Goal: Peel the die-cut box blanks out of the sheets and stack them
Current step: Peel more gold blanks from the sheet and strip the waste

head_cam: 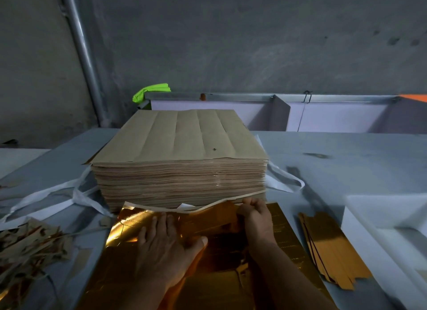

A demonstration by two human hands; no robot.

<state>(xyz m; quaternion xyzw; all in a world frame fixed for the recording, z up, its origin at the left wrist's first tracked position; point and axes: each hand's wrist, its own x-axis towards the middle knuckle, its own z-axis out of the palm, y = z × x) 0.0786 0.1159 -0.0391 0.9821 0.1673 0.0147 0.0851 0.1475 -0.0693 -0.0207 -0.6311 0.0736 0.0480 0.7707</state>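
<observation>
On the gold sheet (120,270), left hand (166,245) flat, right hand (256,219) pinching its edge.

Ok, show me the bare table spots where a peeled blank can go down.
Bare table lies right of the brown sheet stack, behind the gold blanks. A smaller patch lies left of that stack, beyond the white straps. Crowded: scrap pile at near left, gold sheet in front.

Dim, cool light; glare flares on the gold foil sheet (124,233) (left side brightest), edges bend and blur softly.
</observation>
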